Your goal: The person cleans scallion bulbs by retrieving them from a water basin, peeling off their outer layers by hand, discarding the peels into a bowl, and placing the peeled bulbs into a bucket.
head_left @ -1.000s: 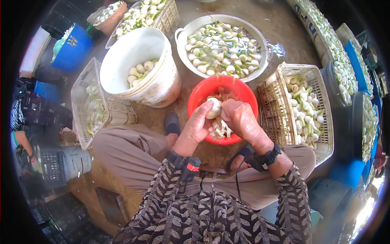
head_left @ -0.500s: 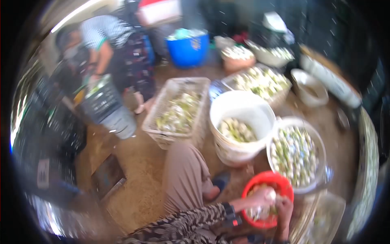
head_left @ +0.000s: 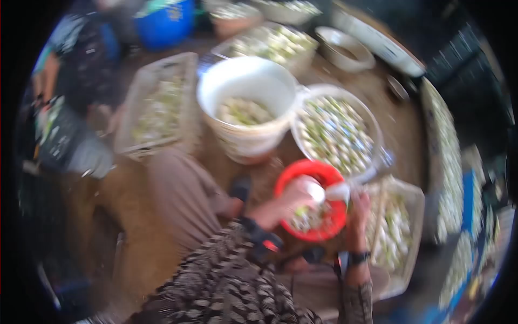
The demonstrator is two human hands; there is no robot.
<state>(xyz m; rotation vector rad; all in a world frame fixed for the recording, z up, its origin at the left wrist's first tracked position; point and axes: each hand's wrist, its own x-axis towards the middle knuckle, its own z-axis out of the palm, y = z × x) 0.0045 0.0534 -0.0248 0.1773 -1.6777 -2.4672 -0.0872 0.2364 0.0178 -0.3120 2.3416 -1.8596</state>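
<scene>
Over a red basin (head_left: 284,218), my left hand (head_left: 295,198) is closed around a round white bulb (head_left: 315,193). My right hand (head_left: 358,209) is beside the basin's right rim, fingers closed on a pale flat blade, apparently a knife (head_left: 338,191), which points left toward the bulb. Blur hides the handle. White and greenish vegetable pieces (head_left: 307,218) lie in the basin below my hands. Just behind it stands a round white tub (head_left: 376,127) full of white bulbs with green parts (head_left: 334,132).
A tall white bucket (head_left: 245,135) holds some bulbs. Crates of vegetables stand at left (head_left: 125,132) and right (head_left: 413,216). Behind are a blue tub (head_left: 164,24) and a pale bowl (head_left: 350,59). A person (head_left: 81,65) is at far left, beside a dark container (head_left: 62,132).
The view has swung right and down, so the scene shifts left and up. My right hand has moved away from my left, and the pale blade now shows between them.
</scene>
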